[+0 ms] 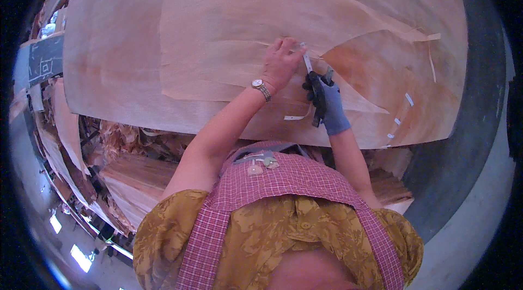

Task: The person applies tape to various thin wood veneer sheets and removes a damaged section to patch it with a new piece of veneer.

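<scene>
My left hand point(282, 64), bare with a watch point(259, 87) on its wrist, rests on a thin wood veneer sheet point(212, 23). Its fingers are bent, with thumb and forefinger at the upper end of a white tape strip point(308, 63). My right hand point(331, 105), in a grey-blue glove with black fingers, is closed around a dark hand tool point(317, 106), whose exact kind I cannot make out. From it the strip runs up toward my left hand. Just right of the hands, the veneer's curved edge borders a darker orange-brown patch point(370, 64).
Short white tape pieces point(409, 99) lie on the larger sheet point(114, 45) at right; another tape piece point(294, 118) lies near its front edge. A narrow veneer sliver point(432, 61) sticks out at far right. Stacked veneer point(139, 178) and torn scraps point(122, 140) lie below the left front edge.
</scene>
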`<state>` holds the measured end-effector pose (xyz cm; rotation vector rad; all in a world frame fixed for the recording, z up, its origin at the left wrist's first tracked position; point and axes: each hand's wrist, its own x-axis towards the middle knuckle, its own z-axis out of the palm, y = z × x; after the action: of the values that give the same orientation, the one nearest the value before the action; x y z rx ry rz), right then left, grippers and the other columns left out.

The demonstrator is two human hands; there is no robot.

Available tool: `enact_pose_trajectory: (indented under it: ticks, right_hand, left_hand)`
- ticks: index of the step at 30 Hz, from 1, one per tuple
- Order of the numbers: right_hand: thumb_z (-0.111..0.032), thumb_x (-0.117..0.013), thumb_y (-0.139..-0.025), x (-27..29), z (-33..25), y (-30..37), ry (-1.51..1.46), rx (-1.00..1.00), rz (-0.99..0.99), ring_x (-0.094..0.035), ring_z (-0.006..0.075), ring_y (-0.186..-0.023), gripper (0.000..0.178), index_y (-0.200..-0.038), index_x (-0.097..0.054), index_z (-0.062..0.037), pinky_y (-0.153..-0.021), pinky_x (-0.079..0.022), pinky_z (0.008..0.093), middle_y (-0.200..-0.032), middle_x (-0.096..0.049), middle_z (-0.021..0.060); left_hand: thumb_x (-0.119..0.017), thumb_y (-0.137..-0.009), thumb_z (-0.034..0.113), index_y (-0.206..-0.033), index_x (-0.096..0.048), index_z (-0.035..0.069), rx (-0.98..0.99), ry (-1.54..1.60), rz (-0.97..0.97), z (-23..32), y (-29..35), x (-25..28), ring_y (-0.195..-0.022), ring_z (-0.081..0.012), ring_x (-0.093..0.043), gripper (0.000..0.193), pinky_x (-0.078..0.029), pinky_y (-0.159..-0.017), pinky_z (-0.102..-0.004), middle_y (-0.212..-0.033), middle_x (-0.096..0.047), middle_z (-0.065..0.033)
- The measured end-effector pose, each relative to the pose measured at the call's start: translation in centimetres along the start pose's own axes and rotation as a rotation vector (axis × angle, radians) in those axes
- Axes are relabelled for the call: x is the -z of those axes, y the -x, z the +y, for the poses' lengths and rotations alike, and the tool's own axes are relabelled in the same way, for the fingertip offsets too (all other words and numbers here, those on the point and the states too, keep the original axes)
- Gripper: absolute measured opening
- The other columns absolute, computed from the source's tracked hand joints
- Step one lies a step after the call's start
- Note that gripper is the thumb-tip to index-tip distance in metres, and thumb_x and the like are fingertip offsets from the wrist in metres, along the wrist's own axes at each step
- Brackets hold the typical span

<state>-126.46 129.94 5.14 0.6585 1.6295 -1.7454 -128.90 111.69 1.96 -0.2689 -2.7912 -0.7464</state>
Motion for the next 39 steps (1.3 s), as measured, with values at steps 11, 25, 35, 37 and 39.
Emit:
enact_pose_trajectory:
  ticks: [11,25,35,37,39]
  right_hand:
    - [-0.029,-0.065,-0.090,1.2,0.5,-2.0,0.691,0.406,0.139,-0.057,0.0107,-0.057,0.023,-0.095,-0.067,-0.0072,-0.051,-0.044,0.0260,-0.074,-0.067,0.0029]
    - [-0.029,-0.061,-0.094,4.2,-10.8,12.0,0.517,-0.006,-0.180,-0.045,0.0053,-0.042,0.030,-0.115,-0.061,-0.0070,-0.039,-0.034,0.0197,-0.074,-0.068,0.0059]
    - [-0.027,-0.055,-0.099,-5.9,4.3,5.9,0.220,-0.027,-0.248,-0.046,0.0060,-0.049,0.022,-0.109,-0.061,-0.0087,-0.045,-0.038,0.0214,-0.086,-0.070,0.0058]
    - [-0.027,-0.055,-0.099,-6.8,6.2,5.2,0.208,-0.034,-0.226,-0.048,0.0066,-0.050,0.022,-0.108,-0.062,-0.0082,-0.046,-0.039,0.0218,-0.087,-0.070,0.0065]
    - [-0.028,-0.057,-0.098,-6.9,7.9,4.7,0.183,0.009,-0.180,-0.053,0.0101,-0.053,0.023,-0.103,-0.063,-0.0065,-0.047,-0.042,0.0260,-0.084,-0.070,0.0074]
  left_hand:
    - [-0.060,-0.085,0.027,-0.135,-0.052,0.016,-0.237,-0.113,-0.141,0.3,2.6,1.8,-0.116,-0.0236,-0.051,0.051,-0.041,-0.096,-0.0405,-0.142,-0.050,-0.0022]
    - [-0.061,-0.087,0.019,-0.143,-0.042,0.014,0.058,0.088,-0.067,-1.7,7.4,4.8,-0.135,-0.0289,-0.038,0.060,-0.027,-0.112,-0.0468,-0.149,-0.040,-0.0080]
    - [-0.061,-0.087,0.021,-0.145,-0.038,0.011,0.143,0.057,-0.080,-3.7,15.0,8.5,-0.142,-0.0256,-0.031,0.064,-0.021,-0.118,-0.0455,-0.151,-0.037,-0.0072]
    - [-0.060,-0.088,0.023,-0.144,-0.041,0.011,0.010,0.021,-0.103,-3.7,16.2,7.4,-0.141,-0.0249,-0.033,0.061,-0.024,-0.116,-0.0450,-0.151,-0.038,-0.0067]
    - [-0.060,-0.089,0.024,-0.141,-0.044,0.011,-0.104,-0.033,-0.151,-3.2,16.5,6.7,-0.139,-0.0250,-0.036,0.056,-0.027,-0.115,-0.0446,-0.150,-0.040,-0.0065]
